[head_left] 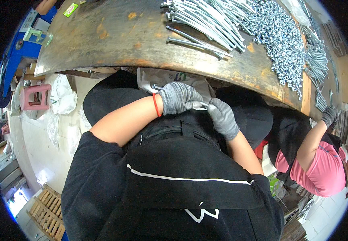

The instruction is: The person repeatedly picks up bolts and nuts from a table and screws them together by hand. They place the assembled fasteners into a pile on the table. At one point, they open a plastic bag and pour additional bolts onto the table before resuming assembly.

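Observation:
Both my hands wear grey knit gloves and meet above my lap, just below the table edge. My left hand (180,97) is closed around a long silver bolt (156,86). The bolt's head end sticks out near my wrist, and its other end shows between the two hands. My right hand (223,118) pinches at that far end; whether a nut sits inside those fingertips is hidden. Beyond my hands, a pile of long bolts (206,18) lies on the worn metal table (113,36), with a few bolts (198,42) apart in front.
A large heap of nuts (280,48) spreads to the right of the bolts. Past a wooden strip (306,92), a co-worker in pink (322,168) reaches a gloved hand (329,116) toward more bolts (316,64). A pink stool (35,97) and plastic bags (63,96) stand at left.

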`<state>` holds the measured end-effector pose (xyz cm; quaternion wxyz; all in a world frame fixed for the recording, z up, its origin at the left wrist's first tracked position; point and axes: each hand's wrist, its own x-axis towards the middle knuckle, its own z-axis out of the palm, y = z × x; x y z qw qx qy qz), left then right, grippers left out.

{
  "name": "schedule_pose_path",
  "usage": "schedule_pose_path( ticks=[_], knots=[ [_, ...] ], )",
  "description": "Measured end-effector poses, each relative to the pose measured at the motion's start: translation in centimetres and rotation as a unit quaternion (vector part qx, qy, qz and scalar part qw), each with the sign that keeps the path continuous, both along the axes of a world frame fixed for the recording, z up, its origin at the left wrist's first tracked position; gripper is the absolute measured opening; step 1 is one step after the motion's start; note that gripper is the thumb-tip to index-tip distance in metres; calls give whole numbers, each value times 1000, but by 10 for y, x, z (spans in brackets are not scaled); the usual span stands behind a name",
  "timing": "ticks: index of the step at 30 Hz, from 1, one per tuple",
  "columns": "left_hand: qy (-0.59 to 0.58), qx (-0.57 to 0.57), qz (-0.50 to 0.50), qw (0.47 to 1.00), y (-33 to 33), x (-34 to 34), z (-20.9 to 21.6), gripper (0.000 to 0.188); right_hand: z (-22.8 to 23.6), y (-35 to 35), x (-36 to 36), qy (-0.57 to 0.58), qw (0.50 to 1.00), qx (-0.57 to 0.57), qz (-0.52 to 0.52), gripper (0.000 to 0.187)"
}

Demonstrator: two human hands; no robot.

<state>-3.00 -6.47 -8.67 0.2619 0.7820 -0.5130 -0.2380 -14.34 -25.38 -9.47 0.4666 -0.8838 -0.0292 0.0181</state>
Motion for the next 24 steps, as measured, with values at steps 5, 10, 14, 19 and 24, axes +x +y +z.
schedule_pose_path(
  ticks=[5, 10, 14, 19, 24],
  knots=[
    [67, 286, 76, 953, -18, 22, -68, 41, -4, -11, 15, 61, 989, -64, -119, 24],
    [122, 184, -81, 972, -37, 8, -18, 40, 10, -101, 25, -89, 932, -106, -336, 26],
    [-74, -20, 47, 996, -50, 29, 47, 32, 16, -169, 55, -12, 870, -239, -430, 45],
    [-305, 21, 197, 931, -63, 85, 35, 29, 44, -147, 103, 146, 833, -329, -421, 55],
    [-319, -74, 175, 928, -58, 96, 25, 23, 18, -160, 105, 39, 852, -320, -413, 39]
  ],
)
